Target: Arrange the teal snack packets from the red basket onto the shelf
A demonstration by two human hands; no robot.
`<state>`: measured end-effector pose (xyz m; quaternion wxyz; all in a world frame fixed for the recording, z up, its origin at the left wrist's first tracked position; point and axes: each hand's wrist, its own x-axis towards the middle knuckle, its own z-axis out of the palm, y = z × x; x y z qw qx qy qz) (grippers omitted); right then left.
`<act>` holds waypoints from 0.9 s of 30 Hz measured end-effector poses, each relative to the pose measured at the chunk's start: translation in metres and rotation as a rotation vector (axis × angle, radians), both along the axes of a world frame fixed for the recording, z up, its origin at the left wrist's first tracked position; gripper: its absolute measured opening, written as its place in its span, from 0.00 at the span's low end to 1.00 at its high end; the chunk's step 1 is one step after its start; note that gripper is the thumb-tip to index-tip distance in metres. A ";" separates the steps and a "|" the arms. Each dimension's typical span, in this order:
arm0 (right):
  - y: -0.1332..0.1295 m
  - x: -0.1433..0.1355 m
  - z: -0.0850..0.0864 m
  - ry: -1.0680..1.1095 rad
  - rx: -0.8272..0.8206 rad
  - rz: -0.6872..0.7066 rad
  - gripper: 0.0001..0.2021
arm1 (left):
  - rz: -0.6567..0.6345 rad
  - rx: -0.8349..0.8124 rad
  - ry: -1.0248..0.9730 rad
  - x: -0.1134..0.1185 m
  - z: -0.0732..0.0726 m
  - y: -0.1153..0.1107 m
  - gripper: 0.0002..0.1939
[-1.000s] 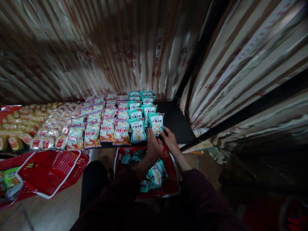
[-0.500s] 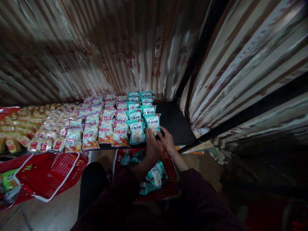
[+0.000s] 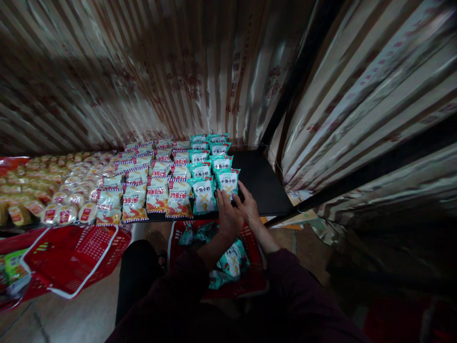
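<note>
The teal snack bag (image 3: 227,180) leans upright at the front of its column on the black shelf (image 3: 255,171), just above the shelf's front edge. It looks puffed with air, so it should be light, soft and a little slippery; its crisp contents, by the look of the print, would crush under a hard squeeze. The lower sides or the crimped top seal seem the best places to take hold. The left hand (image 3: 229,220) lays straight, close-set fingers on its lower front; the right hand (image 3: 251,210) is curved at its lower right side. Whether either grip is closed on it, I cannot tell. Beside it stands another teal bag (image 3: 203,196), then striped-edge snack bags (image 3: 179,197); below, a red basket (image 3: 255,245) holds more teal bags (image 3: 233,259).
</note>
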<state>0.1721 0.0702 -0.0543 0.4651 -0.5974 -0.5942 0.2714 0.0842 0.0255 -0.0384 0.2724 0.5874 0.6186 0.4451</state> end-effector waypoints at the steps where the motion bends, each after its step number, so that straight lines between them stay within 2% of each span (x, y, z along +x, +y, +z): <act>1: 0.000 0.000 0.001 -0.004 -0.007 -0.002 0.27 | -0.005 0.001 0.001 0.000 -0.001 0.000 0.37; 6: 0.000 -0.001 -0.001 0.034 -0.043 0.002 0.27 | -0.026 0.027 0.022 -0.003 -0.002 -0.001 0.37; 14: -0.001 0.000 -0.005 0.063 -0.035 -0.004 0.31 | -0.054 0.033 0.047 -0.005 0.007 -0.009 0.38; 19: -0.007 0.001 -0.006 0.038 -0.032 -0.016 0.32 | -0.131 0.065 0.066 -0.005 0.012 -0.017 0.37; 23: -0.022 0.000 0.003 0.108 0.033 -0.103 0.26 | -0.167 0.073 0.076 -0.007 0.012 -0.029 0.35; 27: -0.056 -0.003 0.013 0.225 0.073 -0.240 0.20 | -0.212 0.074 0.063 -0.012 -0.003 -0.055 0.29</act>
